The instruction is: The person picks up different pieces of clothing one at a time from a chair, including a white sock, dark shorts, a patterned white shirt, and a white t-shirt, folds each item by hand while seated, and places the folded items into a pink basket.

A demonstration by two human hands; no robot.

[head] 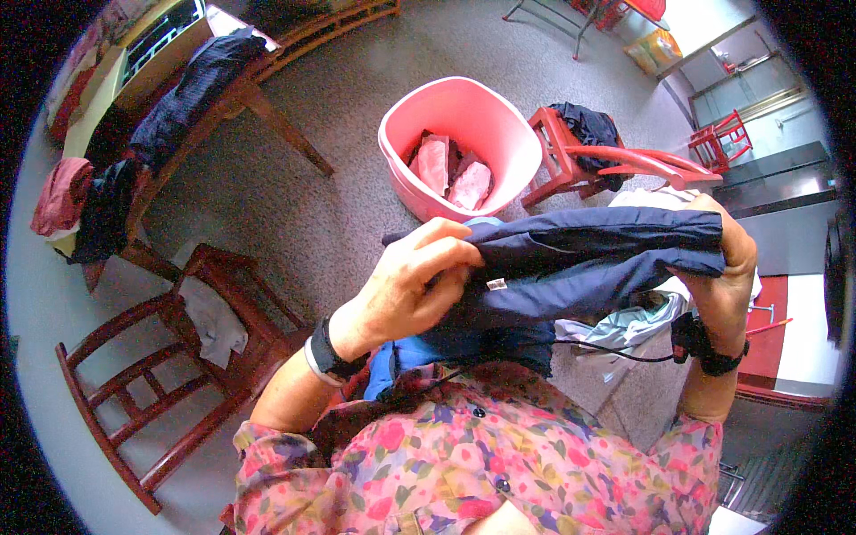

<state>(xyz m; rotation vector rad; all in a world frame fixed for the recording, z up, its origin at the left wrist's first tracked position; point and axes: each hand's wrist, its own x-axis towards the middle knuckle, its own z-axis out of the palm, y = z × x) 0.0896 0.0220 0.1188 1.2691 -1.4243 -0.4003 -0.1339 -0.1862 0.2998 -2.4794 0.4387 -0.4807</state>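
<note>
A dark navy cloth garment (575, 294) is stretched between my hands, above my lap. My left hand (421, 281) grips its left end with curled fingers. My right hand (725, 267) is at the other end, partly inside or behind the fabric, so some of its fingers are hidden. A small white label (497, 284) shows on the cloth near my left hand. Just beyond the garment stands a pink plastic bin (518, 147), with a few light pink, wrapped-looking pieces (435, 164) lying at its bottom.
A red wooden chair (555, 154) carrying dark cloth (588, 130) stands right of the bin. Pale garments (642, 321) lie below my right hand. At left are a brown wooden chair (127, 388) with white cloth (214, 321) and a wooden table (287, 127) with dark clothing (194, 100).
</note>
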